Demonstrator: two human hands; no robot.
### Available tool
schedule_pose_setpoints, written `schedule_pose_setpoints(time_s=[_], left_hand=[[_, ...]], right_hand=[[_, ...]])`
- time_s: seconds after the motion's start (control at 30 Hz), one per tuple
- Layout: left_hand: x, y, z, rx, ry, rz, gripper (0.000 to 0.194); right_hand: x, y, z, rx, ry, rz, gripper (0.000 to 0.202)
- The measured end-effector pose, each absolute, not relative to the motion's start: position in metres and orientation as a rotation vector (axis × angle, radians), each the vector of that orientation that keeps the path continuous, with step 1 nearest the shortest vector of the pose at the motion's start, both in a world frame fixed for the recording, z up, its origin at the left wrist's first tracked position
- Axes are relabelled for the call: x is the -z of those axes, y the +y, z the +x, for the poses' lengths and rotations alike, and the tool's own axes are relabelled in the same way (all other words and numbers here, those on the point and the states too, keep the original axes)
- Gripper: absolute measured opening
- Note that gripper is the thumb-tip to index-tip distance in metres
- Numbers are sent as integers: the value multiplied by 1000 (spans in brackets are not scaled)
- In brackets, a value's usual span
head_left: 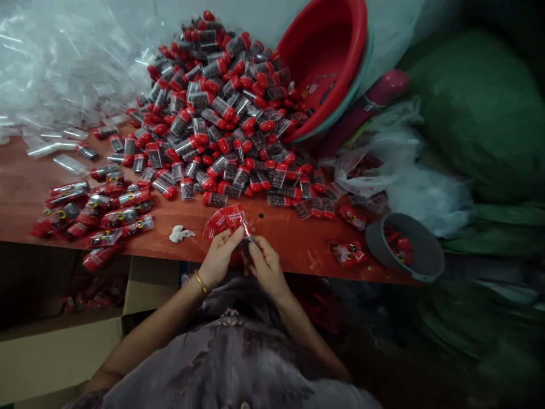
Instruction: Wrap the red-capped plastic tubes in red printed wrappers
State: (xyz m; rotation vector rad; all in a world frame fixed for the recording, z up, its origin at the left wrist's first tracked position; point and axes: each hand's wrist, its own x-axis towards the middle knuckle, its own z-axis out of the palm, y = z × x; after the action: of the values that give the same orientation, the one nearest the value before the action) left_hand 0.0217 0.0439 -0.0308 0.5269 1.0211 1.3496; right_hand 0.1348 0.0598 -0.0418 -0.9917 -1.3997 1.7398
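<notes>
Close to the table's front edge, my left hand is closed on a fanned stack of red printed wrappers. My right hand meets it from the right, its fingers pinched round a small dark, clear-walled container that lies against the wrappers; the fingers cover most of it. Beyond both hands rises a large heap of small clear containers with red caps and dark contents. Left of my left hand, a crumpled white scrap lies on the orange-red tabletop.
Wrapped red packets are piled at the left edge above an open cardboard box. Clear plastic sleeves cover the back left. A tilted red basin leans behind the heap. On the right stand a grey bowl and a plastic bag.
</notes>
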Motion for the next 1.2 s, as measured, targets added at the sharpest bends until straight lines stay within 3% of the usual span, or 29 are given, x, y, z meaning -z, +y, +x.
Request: schedule_pose_setpoints(time_s=[0.17,0.33,0.47,0.73,0.97,1.2], left_hand=[[31,44,29,-1371,1037,450,42],[23,45,21,-1418,978,371,37],[19,44,18,-1536,1038,347,32],[18,31,13,-1389,929,334,39],[13,38,3,-1592,1060,339,36],[24,31,15,-1412,1035,332,41]], right_hand=[[39,67,132,-1654,-1384,-1067,30],[38,67,128,-1838,-1274,-953,31],[39,64,126,-1725,-1338,-966,31],[36,67,124,-1711,-1426,-962,27],[33,64,122,-1662,-1425,-999,22],[45,65,113,-1675,-1424,-1013,33]])
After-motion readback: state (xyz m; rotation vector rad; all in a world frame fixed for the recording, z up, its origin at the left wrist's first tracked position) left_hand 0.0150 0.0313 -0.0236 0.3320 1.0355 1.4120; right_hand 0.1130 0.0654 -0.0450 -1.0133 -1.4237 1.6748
